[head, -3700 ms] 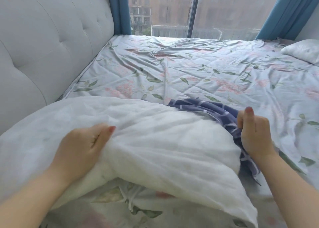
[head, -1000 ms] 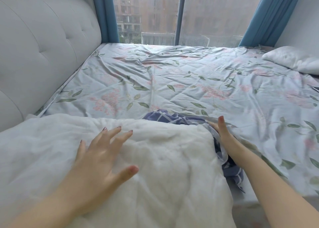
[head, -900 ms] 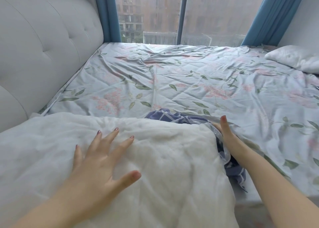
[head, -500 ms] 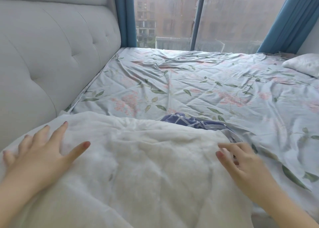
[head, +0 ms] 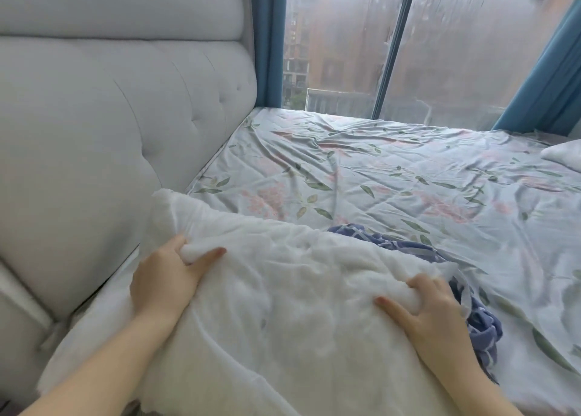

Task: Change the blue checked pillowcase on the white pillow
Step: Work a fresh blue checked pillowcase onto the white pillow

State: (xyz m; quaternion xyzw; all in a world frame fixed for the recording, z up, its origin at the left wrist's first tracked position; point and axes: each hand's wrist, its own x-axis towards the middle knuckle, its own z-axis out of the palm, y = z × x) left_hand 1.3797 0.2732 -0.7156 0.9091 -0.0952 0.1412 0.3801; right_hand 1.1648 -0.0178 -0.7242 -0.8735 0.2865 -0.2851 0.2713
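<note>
On bed (head: 393,176), pillow (head: 283,305) is gripped by left hand (head: 163,282) and right hand (head: 437,312), fingers curled into filling; pillowcase (head: 481,327) is bunched beside it.

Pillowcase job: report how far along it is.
Done: the blue pillowcase is off, crumpled on the sheet by the right edge of the pillow. In hand: the left hand and right hand both grip the bare pillow. Left: putting a fresh case on; none is in view.
</note>
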